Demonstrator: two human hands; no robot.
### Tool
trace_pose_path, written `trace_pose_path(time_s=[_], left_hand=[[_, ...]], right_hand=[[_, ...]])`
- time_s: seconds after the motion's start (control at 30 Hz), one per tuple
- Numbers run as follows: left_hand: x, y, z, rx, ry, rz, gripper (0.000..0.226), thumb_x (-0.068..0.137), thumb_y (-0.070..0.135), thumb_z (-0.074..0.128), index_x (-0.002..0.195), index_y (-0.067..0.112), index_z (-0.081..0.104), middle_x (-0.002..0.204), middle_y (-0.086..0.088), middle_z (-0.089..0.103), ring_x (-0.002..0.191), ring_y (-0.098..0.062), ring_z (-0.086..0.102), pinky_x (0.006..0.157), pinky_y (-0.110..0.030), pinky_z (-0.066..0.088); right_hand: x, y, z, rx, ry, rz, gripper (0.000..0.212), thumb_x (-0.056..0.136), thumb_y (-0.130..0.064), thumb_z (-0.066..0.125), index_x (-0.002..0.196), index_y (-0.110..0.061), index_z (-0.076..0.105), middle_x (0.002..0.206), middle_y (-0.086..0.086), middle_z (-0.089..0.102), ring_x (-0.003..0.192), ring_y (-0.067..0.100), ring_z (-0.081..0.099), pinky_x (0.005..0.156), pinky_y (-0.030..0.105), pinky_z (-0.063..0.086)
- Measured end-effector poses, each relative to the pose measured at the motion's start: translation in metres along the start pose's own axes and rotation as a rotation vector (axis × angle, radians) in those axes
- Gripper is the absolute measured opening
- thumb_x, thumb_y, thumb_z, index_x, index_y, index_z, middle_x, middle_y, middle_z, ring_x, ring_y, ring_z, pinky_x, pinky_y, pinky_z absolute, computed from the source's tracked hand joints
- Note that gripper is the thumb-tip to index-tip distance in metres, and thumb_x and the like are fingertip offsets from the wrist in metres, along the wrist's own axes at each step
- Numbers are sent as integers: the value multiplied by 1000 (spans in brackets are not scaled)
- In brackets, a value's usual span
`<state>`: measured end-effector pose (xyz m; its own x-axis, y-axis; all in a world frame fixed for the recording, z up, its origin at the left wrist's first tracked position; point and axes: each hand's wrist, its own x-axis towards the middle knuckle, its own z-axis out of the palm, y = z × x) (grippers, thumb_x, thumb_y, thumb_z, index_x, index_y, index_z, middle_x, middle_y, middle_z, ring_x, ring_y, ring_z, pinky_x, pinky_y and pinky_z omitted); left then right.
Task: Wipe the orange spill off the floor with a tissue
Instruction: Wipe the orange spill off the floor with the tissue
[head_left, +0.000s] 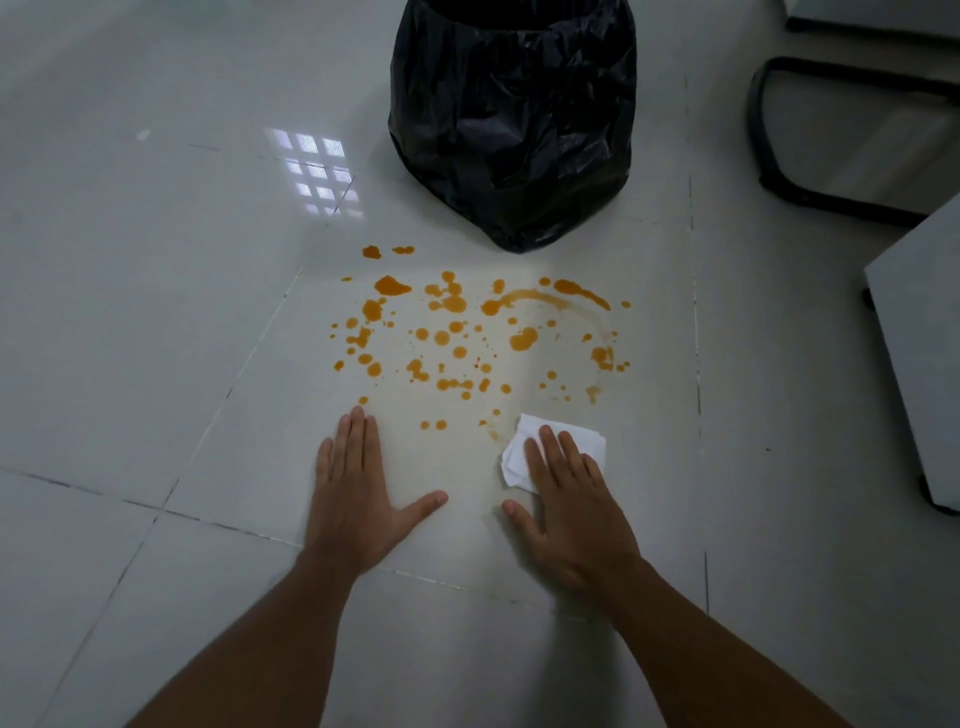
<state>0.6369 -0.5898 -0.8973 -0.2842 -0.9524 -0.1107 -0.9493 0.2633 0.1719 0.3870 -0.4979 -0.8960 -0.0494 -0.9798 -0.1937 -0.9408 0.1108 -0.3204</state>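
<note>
**Both hands flat on the tiles, tissue at the spill's near right edge**

Taking the orange spill as the landmark: it lies as many separate drops and blots across 1 large pale tile of the floor, with a thin smeared arc along its far right side.

Just nearer the camera than the spill's left part, the left hand lies flat on the floor, palm down, fingers straight and together, thumb spread toward the right. It holds nothing; its fingertips end just short of 1 drop at the spill's near left edge.

At the spill's near right edge, a crumpled white tissue lies on the floor. The right hand presses it down with straight fingers, palm flat, thumb out to the left and resting on bare tile. The tissue shows beyond and beside the fingers.

Beyond the spill stands a bin wrapped in a black plastic bag, close to the farthest drops. Right of the spill, well apart, are a black chair base and a grey cabinet corner.
</note>
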Motion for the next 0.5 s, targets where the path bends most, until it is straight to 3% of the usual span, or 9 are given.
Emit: trace_pose_path(time_s=[0.17, 0.3, 0.4, 0.5], left_hand=[[1, 1, -1, 11, 0, 9, 134, 67, 98, 17, 156, -2, 15, 166, -18, 10, 155, -30, 8, 125, -50, 11], [0, 0, 0, 37, -10, 11, 133, 68, 98, 16, 157, -1, 12, 167, -18, 8, 155, -30, 7, 126, -49, 10], [1, 1, -1, 38, -3, 14, 132, 68, 97, 19, 157, -1, 12, 167, -18, 9, 155, -30, 9, 125, -49, 11], [0, 2, -3, 29, -8, 12, 133, 67, 97, 21, 156, -2, 13, 166, -19, 9, 155, -30, 9, 125, -49, 10]], right_hand=[[19, 5, -9, 40, 9, 74, 88, 90, -78, 11, 156, -24, -11, 163, -7, -22, 150, 13, -20, 122, 37, -7], [19, -13, -10, 29, -8, 19, 90, 89, -77, 13, 158, -22, -4, 165, -2, -16, 151, 17, -18, 122, 38, -8], [1, -13, -5, 13, -26, -107, 85, 91, -76, 17, 158, -26, 0, 164, -8, -14, 150, 12, -19, 123, 38, -3], [-15, 1, -3, 48, -5, -87, 81, 93, -76, 18, 157, -33, -5, 163, -17, -15, 149, 3, -17, 123, 33, -1]])
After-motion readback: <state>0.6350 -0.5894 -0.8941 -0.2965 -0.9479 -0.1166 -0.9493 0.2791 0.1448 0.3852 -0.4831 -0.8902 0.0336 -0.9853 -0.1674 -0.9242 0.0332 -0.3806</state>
